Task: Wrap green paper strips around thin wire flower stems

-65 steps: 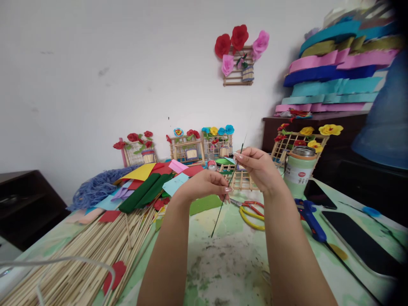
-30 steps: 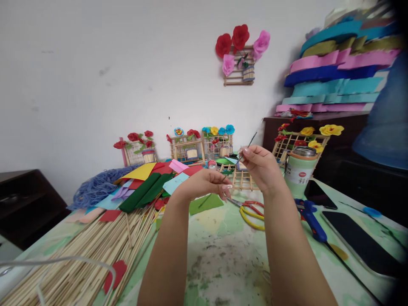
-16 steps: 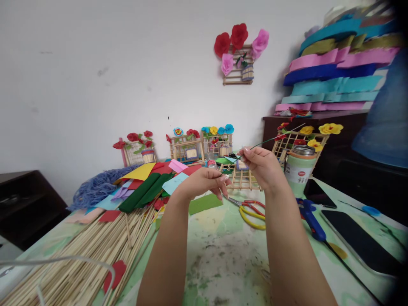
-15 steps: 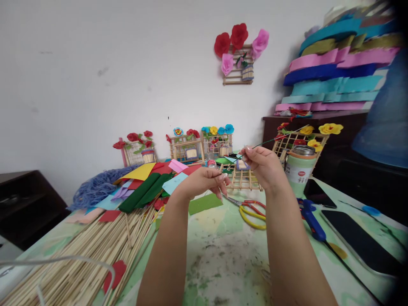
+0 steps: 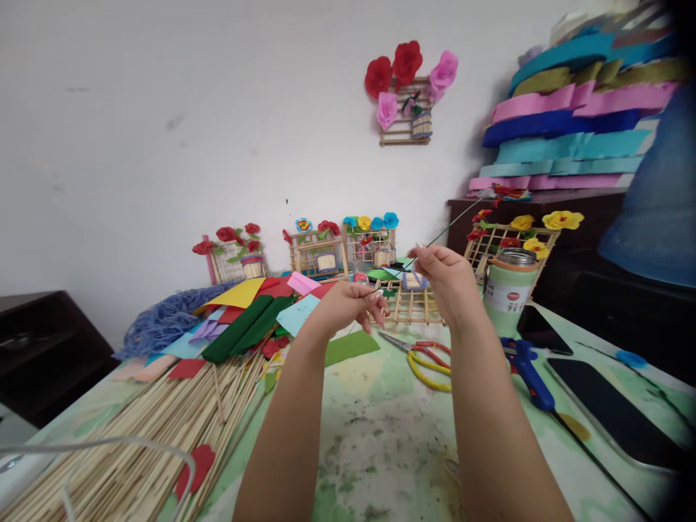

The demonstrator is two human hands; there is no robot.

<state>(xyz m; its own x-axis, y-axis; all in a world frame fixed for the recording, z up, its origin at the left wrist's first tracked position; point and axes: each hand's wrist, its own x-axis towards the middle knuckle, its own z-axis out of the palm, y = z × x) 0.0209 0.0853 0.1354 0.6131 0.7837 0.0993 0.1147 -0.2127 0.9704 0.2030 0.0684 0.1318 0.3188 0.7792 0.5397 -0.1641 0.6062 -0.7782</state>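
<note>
A thin dark-green wire (image 5: pixel 451 226) slants up to the right from my right hand (image 5: pixel 444 279), its far end paler. The right thumb and fingertips pinch it. My left hand (image 5: pixel 345 308), lower and to the left, has thumb and index finger pressed together on what looks like the wire's lower end, the other fingers loosely curled. Below the hands lie a strip of green paper (image 5: pixel 352 349) and scissors (image 5: pixel 429 380) with red and yellow handles. Just behind the hands lies a bamboo-stick lattice (image 5: pixel 416 312), partly hidden by the right hand.
Bamboo sticks (image 5: pixel 125 428) and coloured paper (image 5: pixel 239 330) cover the left side, beside blue yarn (image 5: pixel 163 319). At right are a green bottle (image 5: pixel 508 293), a blue glue gun (image 5: pixel 530 377) with its cable, and a phone (image 5: pixel 609 409). Flower-decorated frames (image 5: pixel 320 254) stand along the wall.
The wire now points more steeply upward, its far end having swung up and left. Both hands stay nearly in place, still pinching.
</note>
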